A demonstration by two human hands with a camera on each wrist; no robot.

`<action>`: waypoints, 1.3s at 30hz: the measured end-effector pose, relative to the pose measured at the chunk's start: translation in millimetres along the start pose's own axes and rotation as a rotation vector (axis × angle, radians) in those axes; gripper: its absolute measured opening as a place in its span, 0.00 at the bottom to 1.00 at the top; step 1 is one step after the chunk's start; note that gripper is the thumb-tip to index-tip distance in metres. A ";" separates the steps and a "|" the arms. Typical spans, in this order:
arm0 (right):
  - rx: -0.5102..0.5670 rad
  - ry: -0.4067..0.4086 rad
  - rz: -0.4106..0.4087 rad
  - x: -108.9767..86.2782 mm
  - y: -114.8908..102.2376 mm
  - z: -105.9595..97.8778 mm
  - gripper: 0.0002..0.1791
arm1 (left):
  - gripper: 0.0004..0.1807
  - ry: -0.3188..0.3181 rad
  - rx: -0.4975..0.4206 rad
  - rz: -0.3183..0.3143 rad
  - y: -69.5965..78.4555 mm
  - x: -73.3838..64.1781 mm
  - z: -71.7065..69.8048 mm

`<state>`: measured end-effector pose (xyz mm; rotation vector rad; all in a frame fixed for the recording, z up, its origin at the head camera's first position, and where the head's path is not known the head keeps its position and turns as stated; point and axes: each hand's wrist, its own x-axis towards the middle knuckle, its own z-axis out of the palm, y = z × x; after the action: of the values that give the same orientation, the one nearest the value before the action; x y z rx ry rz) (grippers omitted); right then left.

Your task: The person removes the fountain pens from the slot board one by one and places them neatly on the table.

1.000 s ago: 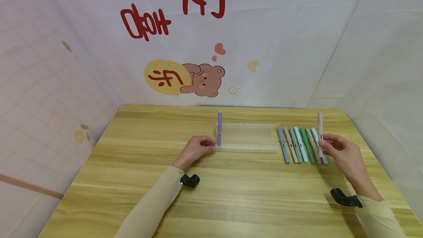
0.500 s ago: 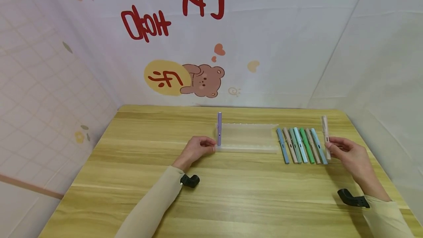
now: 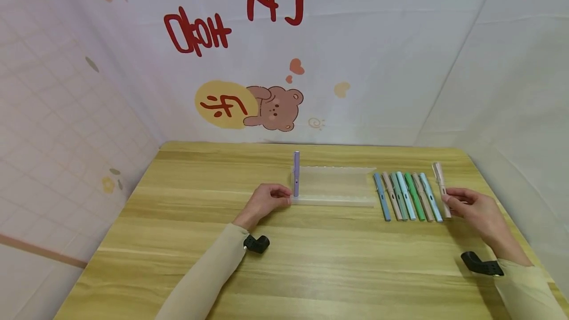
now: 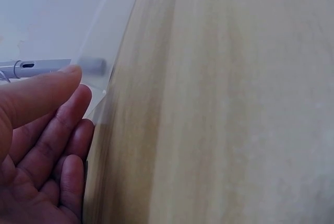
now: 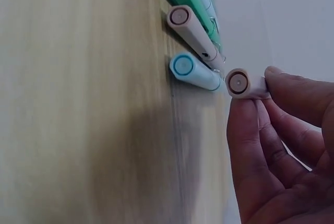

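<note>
A translucent plastic pen rack point(image 3: 335, 202) stands on the table, a purple pen point(image 3: 296, 174) upright at its left end. My left hand point(image 3: 268, 201) holds the rack's left front corner; in the left wrist view the thumb point(image 4: 47, 91) lies over its clear edge. My right hand point(image 3: 477, 211) pinches a pale pink pen point(image 3: 439, 177) between thumb and fingers, tilted, just right of a row of pens. The right wrist view shows this pen's round end pointing at the camera, raised beside a light blue pen point(image 5: 195, 72).
Several pens lie side by side right of the rack, among them a blue pen point(image 3: 382, 197), a green pen point(image 3: 415, 196) and a brown pen point(image 3: 424, 197). The wooden table point(image 3: 320, 265) meets a white printed backdrop point(image 3: 378, 63) behind.
My right hand has moved right and slightly nearer with the pale pink pen, from over the row to beyond its right end; the pen's top now leans left. The left hand stays at the rack.
</note>
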<state>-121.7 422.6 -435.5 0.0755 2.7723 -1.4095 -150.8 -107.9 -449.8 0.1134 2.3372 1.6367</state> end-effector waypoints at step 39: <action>-0.124 -0.184 0.141 16.1 8.3 -9.0 0.32 | 0.11 0.009 -0.005 0.013 -0.8 -1.4 1.6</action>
<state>-137.3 435.3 -437.7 0.1292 2.6389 -1.1477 -149.0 -107.0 -450.7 0.1216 2.3439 1.6519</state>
